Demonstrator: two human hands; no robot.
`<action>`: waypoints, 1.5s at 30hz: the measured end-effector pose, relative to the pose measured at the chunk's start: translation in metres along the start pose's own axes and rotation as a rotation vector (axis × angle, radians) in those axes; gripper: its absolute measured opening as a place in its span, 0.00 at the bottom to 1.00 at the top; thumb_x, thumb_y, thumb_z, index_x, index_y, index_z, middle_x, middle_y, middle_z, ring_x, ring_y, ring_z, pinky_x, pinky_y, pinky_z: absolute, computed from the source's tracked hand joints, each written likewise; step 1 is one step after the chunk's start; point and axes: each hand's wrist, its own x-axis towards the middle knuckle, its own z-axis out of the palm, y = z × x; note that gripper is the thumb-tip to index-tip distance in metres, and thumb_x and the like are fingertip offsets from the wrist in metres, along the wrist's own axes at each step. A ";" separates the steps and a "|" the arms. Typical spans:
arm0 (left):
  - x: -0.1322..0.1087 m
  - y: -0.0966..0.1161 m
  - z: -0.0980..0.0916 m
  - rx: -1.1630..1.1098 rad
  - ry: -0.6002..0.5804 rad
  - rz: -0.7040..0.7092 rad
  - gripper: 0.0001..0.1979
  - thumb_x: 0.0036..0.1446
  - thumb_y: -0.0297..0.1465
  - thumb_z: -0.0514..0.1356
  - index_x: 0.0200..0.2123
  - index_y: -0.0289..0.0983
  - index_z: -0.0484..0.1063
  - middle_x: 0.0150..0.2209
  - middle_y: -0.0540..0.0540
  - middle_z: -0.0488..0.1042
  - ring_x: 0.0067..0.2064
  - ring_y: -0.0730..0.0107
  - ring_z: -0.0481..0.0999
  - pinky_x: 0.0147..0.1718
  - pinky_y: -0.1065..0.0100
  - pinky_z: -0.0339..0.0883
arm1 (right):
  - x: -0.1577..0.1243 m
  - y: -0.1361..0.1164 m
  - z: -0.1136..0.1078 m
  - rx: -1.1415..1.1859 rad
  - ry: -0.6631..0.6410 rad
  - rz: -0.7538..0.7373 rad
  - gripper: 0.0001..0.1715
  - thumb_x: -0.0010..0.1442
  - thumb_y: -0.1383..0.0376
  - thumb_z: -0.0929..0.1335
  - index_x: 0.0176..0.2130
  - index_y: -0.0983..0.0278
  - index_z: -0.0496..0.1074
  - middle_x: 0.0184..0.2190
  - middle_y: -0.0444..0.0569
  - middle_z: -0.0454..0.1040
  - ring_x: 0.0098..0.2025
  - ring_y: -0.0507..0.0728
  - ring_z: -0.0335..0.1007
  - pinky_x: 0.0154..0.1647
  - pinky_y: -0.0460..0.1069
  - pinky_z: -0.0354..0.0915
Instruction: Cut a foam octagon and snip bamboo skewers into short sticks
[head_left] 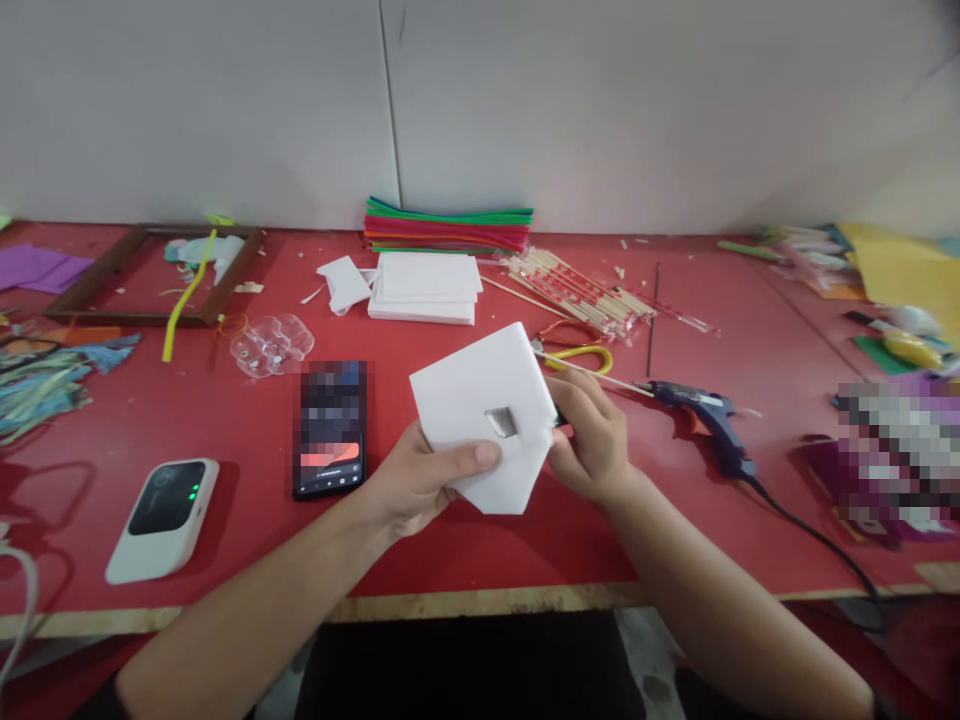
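The red counter (262,545) is the largest thing here, its front edge pale and rough. Above it, near that edge and between the two hands, a white foam block (457,400) is held up at a tilt. Matte, smooth and plain white, it has a broad many-sided front face, straight along the top left and angled at the lower corners; its thickness shows down the right side. The left hand (424,475) is grasping it, thumb flat on the front, other fingers tucked behind. The right hand (592,430) is at the block's right edge with its fingers bent; whether they grip anything I cannot tell. A small four-sided opening (501,422), greyish inside, sits just above the left thumb. Smaller still, a rough nick (552,424) marks the right edge, beside the bent fingers.
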 end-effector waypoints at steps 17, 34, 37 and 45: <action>0.001 -0.003 -0.002 -0.009 0.011 -0.084 0.20 0.44 0.33 0.75 0.41 0.36 0.78 0.35 0.45 0.80 0.37 0.64 0.80 0.32 0.69 0.76 | 0.000 0.006 0.000 -0.032 -0.054 0.117 0.19 0.70 0.53 0.59 0.49 0.62 0.70 0.32 0.49 0.69 0.33 0.57 0.64 0.35 0.53 0.61; 0.003 0.014 -0.012 0.117 0.269 0.100 0.24 0.45 0.37 0.75 0.46 0.37 0.77 0.38 0.46 0.81 0.34 0.65 0.81 0.24 0.73 0.73 | 0.000 0.017 -0.016 0.218 0.077 0.497 0.24 0.64 0.46 0.66 0.47 0.61 0.72 0.28 0.44 0.68 0.28 0.54 0.63 0.29 0.50 0.60; 0.005 0.003 -0.004 0.245 0.274 0.132 0.26 0.47 0.34 0.74 0.50 0.36 0.77 0.49 0.41 0.81 0.48 0.55 0.81 0.39 0.65 0.78 | -0.001 0.013 -0.015 0.530 0.199 0.634 0.22 0.62 0.47 0.68 0.44 0.60 0.74 0.24 0.42 0.64 0.23 0.52 0.60 0.23 0.49 0.59; 0.002 0.000 -0.003 0.423 0.146 0.203 0.22 0.50 0.35 0.73 0.49 0.38 0.79 0.49 0.40 0.81 0.53 0.47 0.79 0.50 0.52 0.75 | 0.004 0.004 -0.008 0.791 0.003 0.944 0.18 0.49 0.54 0.78 0.36 0.62 0.77 0.22 0.40 0.70 0.19 0.49 0.60 0.16 0.46 0.61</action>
